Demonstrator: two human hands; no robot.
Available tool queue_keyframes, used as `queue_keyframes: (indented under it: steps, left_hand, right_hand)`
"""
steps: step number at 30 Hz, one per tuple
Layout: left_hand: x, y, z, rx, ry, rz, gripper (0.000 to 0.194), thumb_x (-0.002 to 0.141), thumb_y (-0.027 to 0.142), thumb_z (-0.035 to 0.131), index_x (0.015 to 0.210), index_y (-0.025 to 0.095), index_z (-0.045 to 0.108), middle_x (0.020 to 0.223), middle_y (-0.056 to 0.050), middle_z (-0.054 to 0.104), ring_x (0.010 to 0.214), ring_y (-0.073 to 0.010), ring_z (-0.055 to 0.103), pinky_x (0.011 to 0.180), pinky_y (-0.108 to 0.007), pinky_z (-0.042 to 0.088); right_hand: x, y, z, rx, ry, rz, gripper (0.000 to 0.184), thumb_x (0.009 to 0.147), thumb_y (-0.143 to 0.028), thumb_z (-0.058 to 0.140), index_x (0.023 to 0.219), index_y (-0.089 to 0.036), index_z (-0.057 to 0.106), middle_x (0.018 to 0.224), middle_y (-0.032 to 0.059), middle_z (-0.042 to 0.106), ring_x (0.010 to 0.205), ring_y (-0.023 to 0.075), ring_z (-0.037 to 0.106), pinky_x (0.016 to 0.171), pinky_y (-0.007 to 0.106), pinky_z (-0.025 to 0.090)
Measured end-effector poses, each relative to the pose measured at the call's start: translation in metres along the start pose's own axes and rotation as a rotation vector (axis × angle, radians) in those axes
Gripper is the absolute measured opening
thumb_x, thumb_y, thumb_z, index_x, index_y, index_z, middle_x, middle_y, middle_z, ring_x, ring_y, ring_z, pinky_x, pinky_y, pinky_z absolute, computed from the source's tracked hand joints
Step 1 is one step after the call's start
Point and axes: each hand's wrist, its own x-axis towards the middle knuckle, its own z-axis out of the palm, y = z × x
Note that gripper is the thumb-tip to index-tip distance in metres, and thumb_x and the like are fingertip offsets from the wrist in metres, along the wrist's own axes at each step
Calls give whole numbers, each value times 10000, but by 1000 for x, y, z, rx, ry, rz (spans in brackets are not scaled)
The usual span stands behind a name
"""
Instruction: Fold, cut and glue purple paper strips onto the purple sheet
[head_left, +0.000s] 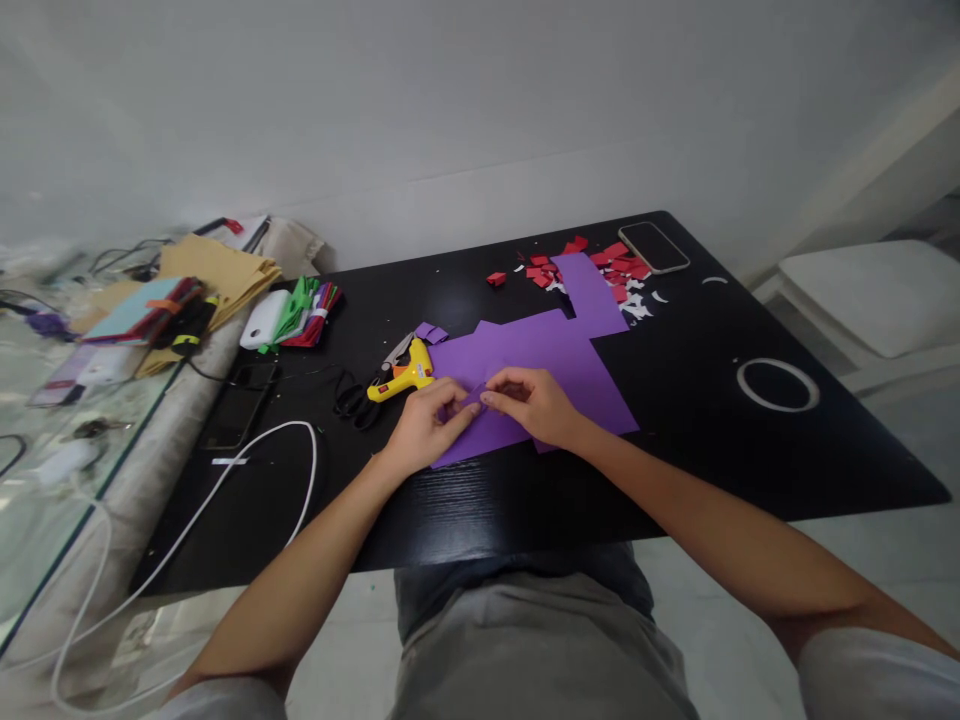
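Observation:
A large cut sheet of purple paper point(551, 350) lies on the black table point(675, 440). Over its near left corner my left hand point(427, 425) and my right hand point(536, 403) meet, both pinching a small purple paper piece point(471, 398) between fingertips. A yellow glue gun point(401, 377) lies just left of my left hand, with black scissors point(354, 398) beside it.
Red paper scraps point(600, 265) and a phone point(653, 246) sit at the far side. A white ring point(777, 384) lies to the right. A second phone point(236, 408), white cable point(300, 470) and coloured paper stack point(307, 312) are on the left.

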Motion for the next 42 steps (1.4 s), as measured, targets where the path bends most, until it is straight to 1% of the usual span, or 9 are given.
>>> queue_keyframes:
  steps: [7,10,13,16,18,21,24,34,42]
  left_hand:
    - [1,-1,2,-34,89,-1,263,958,326,704,751,182,629,701,17,585,647,-125,532,646,-267,431]
    - [0,-3,3,-57,120,-24,246,975,354,686,803,181,656,701,13,589,653,-131,548,658,-275,448]
    - [0,-6,3,-93,123,-34,211,953,372,719,1037,180,701,827,-17,651,708,-144,597,700,-295,499]
    - [0,-7,2,-116,119,17,511,904,361,786,1360,207,612,1007,-51,677,800,-162,636,753,-318,544]
    - [0,-6,0,-56,90,84,576,902,351,796,1423,234,581,1040,-55,680,841,-171,629,780,-330,544]
    - [1,-6,-2,30,59,144,469,924,334,778,1361,243,634,991,-44,681,842,-175,606,791,-334,528]
    - [1,-6,-3,43,65,128,408,914,329,792,1287,228,660,947,-32,670,811,-167,599,768,-321,524]
    - [2,-5,-4,49,83,138,392,895,322,813,1242,220,664,986,-40,677,810,-160,610,751,-309,531]
    - [1,-5,-4,20,77,129,386,903,334,803,1247,221,669,995,-49,683,849,-171,621,775,-325,542]
  right_hand:
    - [2,3,-1,96,13,58,246,773,-397,822,901,-206,734,832,20,749,742,176,708,763,347,600]
    - [3,6,0,166,-1,86,278,749,-379,838,939,-206,733,827,20,753,766,185,724,754,352,617]
    - [3,5,0,205,-24,86,236,766,-349,815,932,-206,729,808,12,744,755,177,719,751,349,622]
    - [3,1,-2,192,-31,82,223,799,-308,785,993,-211,734,837,6,741,734,161,707,774,355,623]
    - [3,0,-2,197,-22,85,238,808,-281,775,1030,-215,722,858,2,736,719,150,700,777,352,620]
    - [3,1,-2,214,-1,81,230,809,-254,776,1016,-224,678,837,-10,715,713,147,694,751,337,611]
    - [3,4,-1,203,-11,63,206,825,-261,762,1001,-229,659,801,-15,696,719,152,687,730,327,600]
    - [3,5,-3,200,-39,48,252,850,-281,749,1095,-225,730,842,-2,721,725,147,696,782,343,624]
    - [1,8,1,105,24,25,291,837,-268,757,1122,-214,742,905,24,737,778,161,725,749,337,653]
